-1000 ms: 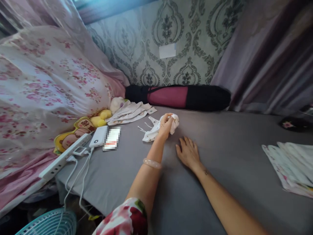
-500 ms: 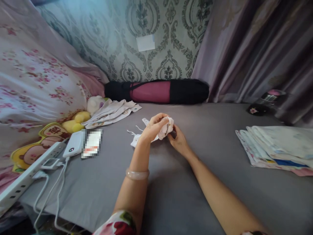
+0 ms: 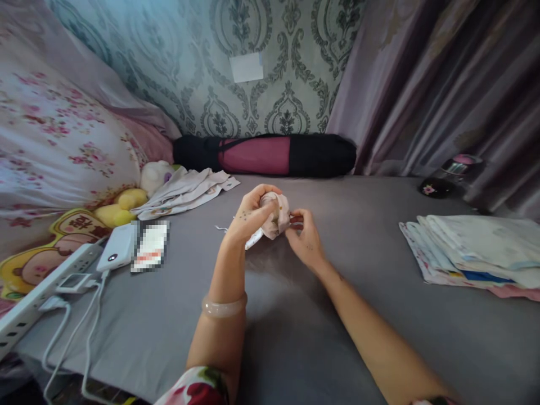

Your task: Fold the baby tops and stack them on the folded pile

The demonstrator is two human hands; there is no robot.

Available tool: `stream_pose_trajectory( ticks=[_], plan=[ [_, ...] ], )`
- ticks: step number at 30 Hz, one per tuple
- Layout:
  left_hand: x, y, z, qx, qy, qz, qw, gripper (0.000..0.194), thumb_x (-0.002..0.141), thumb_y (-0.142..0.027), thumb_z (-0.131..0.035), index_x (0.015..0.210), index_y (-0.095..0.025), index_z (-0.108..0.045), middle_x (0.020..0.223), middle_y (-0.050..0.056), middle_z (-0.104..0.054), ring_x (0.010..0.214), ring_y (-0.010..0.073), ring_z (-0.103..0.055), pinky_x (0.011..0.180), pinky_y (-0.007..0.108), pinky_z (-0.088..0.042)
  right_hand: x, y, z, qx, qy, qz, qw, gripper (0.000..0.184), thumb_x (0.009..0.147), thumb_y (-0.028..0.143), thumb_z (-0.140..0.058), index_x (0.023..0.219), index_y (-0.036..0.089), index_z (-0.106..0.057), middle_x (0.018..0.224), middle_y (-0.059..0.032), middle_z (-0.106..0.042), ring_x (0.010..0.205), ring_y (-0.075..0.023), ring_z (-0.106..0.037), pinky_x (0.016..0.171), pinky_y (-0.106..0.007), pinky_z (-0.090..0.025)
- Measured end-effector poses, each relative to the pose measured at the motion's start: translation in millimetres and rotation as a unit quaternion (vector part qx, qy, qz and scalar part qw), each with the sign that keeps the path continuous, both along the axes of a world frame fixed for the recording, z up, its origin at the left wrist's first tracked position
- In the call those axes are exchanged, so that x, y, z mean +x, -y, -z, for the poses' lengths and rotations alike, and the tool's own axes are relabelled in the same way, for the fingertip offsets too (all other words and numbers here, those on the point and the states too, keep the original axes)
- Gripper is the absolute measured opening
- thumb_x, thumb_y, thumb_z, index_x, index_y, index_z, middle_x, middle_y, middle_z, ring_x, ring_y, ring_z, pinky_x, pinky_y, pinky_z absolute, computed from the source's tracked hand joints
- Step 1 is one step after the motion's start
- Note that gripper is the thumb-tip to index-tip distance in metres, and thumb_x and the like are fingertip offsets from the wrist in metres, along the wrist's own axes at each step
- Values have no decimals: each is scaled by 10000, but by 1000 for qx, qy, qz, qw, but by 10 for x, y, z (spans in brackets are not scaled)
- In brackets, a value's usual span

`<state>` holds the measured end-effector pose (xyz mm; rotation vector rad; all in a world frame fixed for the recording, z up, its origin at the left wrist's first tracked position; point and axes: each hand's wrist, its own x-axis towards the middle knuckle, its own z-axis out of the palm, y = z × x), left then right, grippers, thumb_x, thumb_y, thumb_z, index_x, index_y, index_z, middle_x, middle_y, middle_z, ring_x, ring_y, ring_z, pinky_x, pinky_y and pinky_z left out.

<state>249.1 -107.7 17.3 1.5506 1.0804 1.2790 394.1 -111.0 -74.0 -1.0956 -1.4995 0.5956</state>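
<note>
A bundled, rolled-up white cloth [image 3: 276, 222] with small coloured spots is held over the middle of the grey sheet [image 3: 291, 337]. My left hand [image 3: 248, 216] wraps round the bundle from the left, thumb across its near side and fingers over the top. From the right, my right hand [image 3: 306, 236] pinches the edge of the same cloth with bent fingers. A loose white flap and a thin string hang out at the left, below my left hand. The cloth's exact kind cannot be made out.
Folded cloths [image 3: 472, 247] lie stacked at the right, near a dark jar [image 3: 442, 180]. Crumpled cloths [image 3: 185, 194] and plush toys [image 3: 126, 205] lie back left. A power strip [image 3: 50, 287], cables and a power bank [image 3: 118, 247] line the left edge. A black-pink long bag [image 3: 261, 154] lies along the wall.
My left hand has turned and the bundle now looks rounder, with more of its top showing. Less of the flap and strings hangs out at the left. The view has shifted slightly.
</note>
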Motion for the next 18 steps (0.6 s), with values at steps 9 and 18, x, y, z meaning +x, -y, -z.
stream_pose_trajectory(
  ticks=[9, 18],
  plan=[
    [52, 59, -28, 14, -57, 60, 996, 387, 679, -100, -470, 1034, -167, -611, 729, -22, -560, 587, 80, -465, 534, 190, -385, 20, -33, 138, -49, 62, 76, 994, 259, 808, 291, -519, 1033, 185, -591, 1017, -105, -621, 919, -230, -596, 824, -382, -487],
    [-28, -123, 173, 117, -137, -36, 983, 293, 765, -101, -475, 996, -183, -636, 767, -5, -560, 618, 96, -446, 567, 210, -367, 665, -215, -432, -61, 30, 148, 987, 307, 753, 259, -456, 952, 170, -672, 793, -52, -672, 668, -173, -579, 646, -291, -432]
  ],
)
